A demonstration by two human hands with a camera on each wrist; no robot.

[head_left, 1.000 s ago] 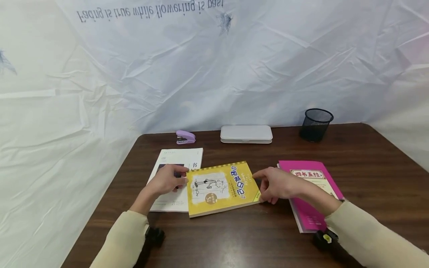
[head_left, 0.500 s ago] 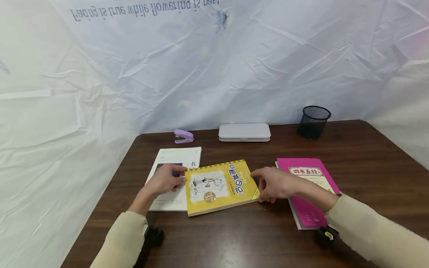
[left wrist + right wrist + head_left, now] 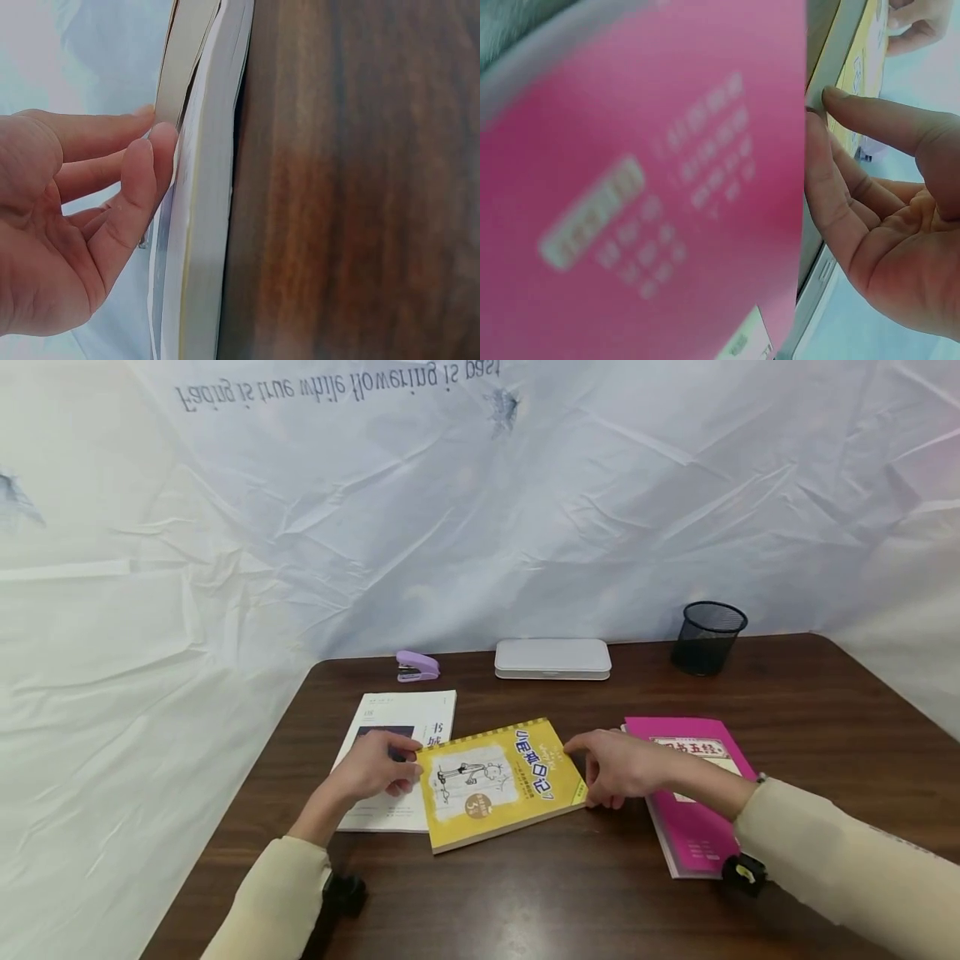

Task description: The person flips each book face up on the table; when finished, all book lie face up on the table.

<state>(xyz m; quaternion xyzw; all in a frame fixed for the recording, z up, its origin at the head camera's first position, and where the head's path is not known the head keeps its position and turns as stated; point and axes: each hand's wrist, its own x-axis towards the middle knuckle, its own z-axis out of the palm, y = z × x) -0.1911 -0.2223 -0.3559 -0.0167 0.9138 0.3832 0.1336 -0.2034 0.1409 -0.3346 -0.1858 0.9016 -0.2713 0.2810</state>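
Note:
A yellow paperback book (image 3: 480,781) with a cartoon drawing on its cover lies slanted between both hands, its left end overlapping a white book (image 3: 382,810). My left hand (image 3: 375,764) holds the yellow book's left end; in the left wrist view the fingertips (image 3: 161,139) are right at its page edges, above the thicker white book. With thumb and forefinger, my right hand (image 3: 626,768) grips the right end. Under the right forearm lies a magenta book (image 3: 693,839), which fills much of the right wrist view.
Along the back of the brown table (image 3: 525,910) stand a purple stapler (image 3: 417,666), a white pencil case (image 3: 552,659) and a black mesh pen cup (image 3: 707,639). A white printed cloth (image 3: 480,527) hangs behind the table.
The yellow book has turned slightly, its lower left corner shifting a little nearer and to the right. Both hands keep their hold at its ends. The head view sways slightly.

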